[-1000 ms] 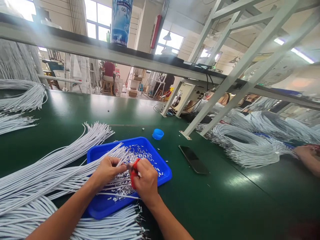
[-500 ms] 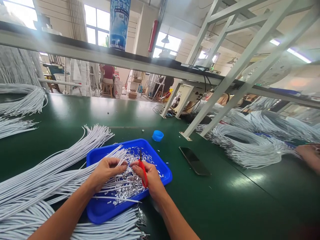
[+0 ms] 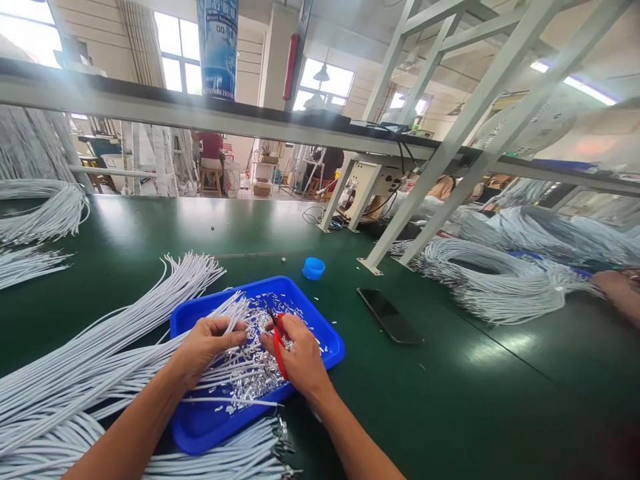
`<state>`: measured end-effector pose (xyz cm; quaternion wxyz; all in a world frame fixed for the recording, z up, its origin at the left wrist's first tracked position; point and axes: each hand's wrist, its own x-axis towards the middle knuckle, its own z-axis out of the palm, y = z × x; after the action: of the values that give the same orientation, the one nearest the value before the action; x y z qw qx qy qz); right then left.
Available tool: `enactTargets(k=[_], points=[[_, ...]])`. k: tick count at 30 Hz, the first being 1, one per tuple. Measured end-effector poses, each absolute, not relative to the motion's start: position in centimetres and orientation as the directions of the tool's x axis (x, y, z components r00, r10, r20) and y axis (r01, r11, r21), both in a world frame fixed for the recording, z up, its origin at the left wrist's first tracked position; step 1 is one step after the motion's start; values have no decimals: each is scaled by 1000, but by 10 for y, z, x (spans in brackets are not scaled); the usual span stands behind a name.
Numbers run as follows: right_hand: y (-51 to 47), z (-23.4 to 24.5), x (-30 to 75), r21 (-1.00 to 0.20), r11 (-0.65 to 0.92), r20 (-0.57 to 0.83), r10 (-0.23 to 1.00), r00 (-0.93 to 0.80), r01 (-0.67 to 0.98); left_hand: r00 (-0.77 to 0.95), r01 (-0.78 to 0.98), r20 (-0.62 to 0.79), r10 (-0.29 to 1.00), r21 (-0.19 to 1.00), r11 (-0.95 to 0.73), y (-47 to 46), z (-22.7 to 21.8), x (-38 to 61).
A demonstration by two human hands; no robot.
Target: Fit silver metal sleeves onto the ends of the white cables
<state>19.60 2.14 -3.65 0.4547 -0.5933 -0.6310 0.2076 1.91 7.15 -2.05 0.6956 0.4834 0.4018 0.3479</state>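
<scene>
The left hand (image 3: 207,343) pinches white cable ends (image 3: 235,320) over the blue tray (image 3: 200,420). At its three o'clock, the right hand (image 3: 300,357) is closed around red-handled cutters (image 3: 278,340). A phone (image 3: 390,325) lies on the counter (image 3: 450,400) farther toward three o'clock.

Both hands were busy over the blue tray, sorting white wires

The left hand (image 3: 207,340) pinched a few white wires (image 3: 100,347) above the blue tray (image 3: 320,333), which was full of shiny metal bits (image 3: 250,377). The right hand (image 3: 297,353) had its grip closed around red-handled cutters (image 3: 278,340). A blue cap (image 3: 313,268) and a dark phone (image 3: 390,315) sat nearby on the green counter (image 3: 450,400).
</scene>
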Motion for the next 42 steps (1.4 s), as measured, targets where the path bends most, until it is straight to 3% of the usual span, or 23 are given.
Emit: enactTargets(k=[3, 6, 11, 22, 24, 29, 32, 42], points=[[19, -34, 202, -466, 272, 534, 845, 22, 842, 379, -169, -276, 883, 918, 359, 73, -21, 19], [19, -37, 203, -292, 284, 587, 807, -64, 913, 381, -177, -268, 885, 918, 354, 74, -21, 19], [20, -45, 201, -149, 268, 614, 780, -123, 952, 370, -150, -220, 902, 945, 292, 73, -24, 18], [19, -55, 199, 20, 284, 744, 637, -204, 959, 390, -224, -280, 877, 895, 385, 72, -23, 18], [19, -57, 199, -17, 351, 760, 613, -216, 936, 378, -242, -292, 878, 885, 398, 73, -23, 17], [19, -48, 203, -413, 332, 632, 775, 5, 848, 399, -223, -269, 876, 898, 378, 72, -19, 19], [19, -37, 203, -537, 308, 538, 842, 37, 785, 415, -239, -203, 887, 916, 321, 70, -17, 21], [20, -35, 200, -489, 242, 421, 907, -16, 838, 346, -166, -104, 933, 971, 170, 70, -20, 20]])
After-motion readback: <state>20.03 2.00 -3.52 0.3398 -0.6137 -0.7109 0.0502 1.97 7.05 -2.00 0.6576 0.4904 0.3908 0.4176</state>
